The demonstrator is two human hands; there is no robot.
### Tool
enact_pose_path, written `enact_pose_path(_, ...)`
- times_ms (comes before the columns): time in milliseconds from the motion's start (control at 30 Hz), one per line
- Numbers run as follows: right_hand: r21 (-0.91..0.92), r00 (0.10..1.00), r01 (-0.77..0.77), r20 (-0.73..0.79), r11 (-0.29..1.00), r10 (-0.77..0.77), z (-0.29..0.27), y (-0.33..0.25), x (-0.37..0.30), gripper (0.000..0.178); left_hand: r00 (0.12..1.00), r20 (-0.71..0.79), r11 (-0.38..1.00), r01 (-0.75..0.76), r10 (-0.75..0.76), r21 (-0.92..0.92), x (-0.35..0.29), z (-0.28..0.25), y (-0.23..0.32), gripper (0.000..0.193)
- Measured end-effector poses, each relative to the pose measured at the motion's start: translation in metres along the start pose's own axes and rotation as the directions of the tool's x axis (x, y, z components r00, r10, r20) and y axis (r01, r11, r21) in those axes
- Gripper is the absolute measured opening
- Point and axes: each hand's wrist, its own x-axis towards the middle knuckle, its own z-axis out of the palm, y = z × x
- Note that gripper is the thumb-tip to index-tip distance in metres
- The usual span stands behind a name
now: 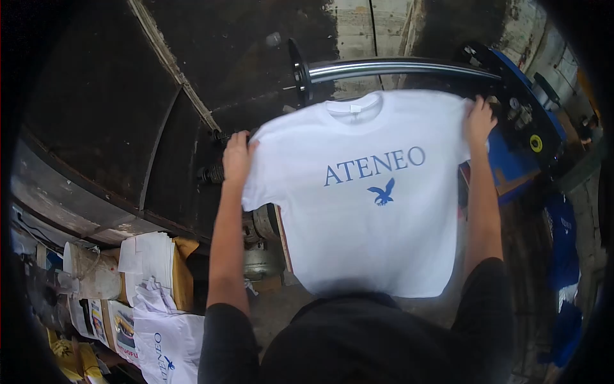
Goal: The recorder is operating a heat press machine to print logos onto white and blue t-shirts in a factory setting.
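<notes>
A white T-shirt (358,237) with blue lettering and a blue bird print on its chest is spread out in front of me, collar toward the far side. My left hand (238,157) grips it at the left shoulder and sleeve. At the opposite sleeve, my right hand (480,121) has its fingers closed on the cloth. Between the two hands the fabric is stretched fairly flat. Its lower hem reaches close to my body, and the cloth hides most of what lies beneath it.
Beyond the collar runs a shiny metal bar (403,67) on a machine with a blue and black side (521,118). At lower left, another printed white shirt (163,339) hangs by stacked papers (147,262). Blue cloth (564,240) lies at the right.
</notes>
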Motion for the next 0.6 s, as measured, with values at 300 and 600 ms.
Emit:
enact_pose_path(300, 0.205, 0.861, -0.318, 0.471, 0.926, 0.192, 0.022, 0.039, -0.234, 0.029, 0.834, 0.364, 0.897, 0.443, -0.416, 0.010, -0.203, 0.027, 0.074, 0.020)
enact_pose_path(600, 0.388, 0.815, -0.383, 0.569, 0.838, 0.108, -0.021, 0.059, -0.304, 0.018, 0.848, 0.220, 0.874, 0.483, -0.482, 0.054, -0.253, 0.025, 0.127, 0.010)
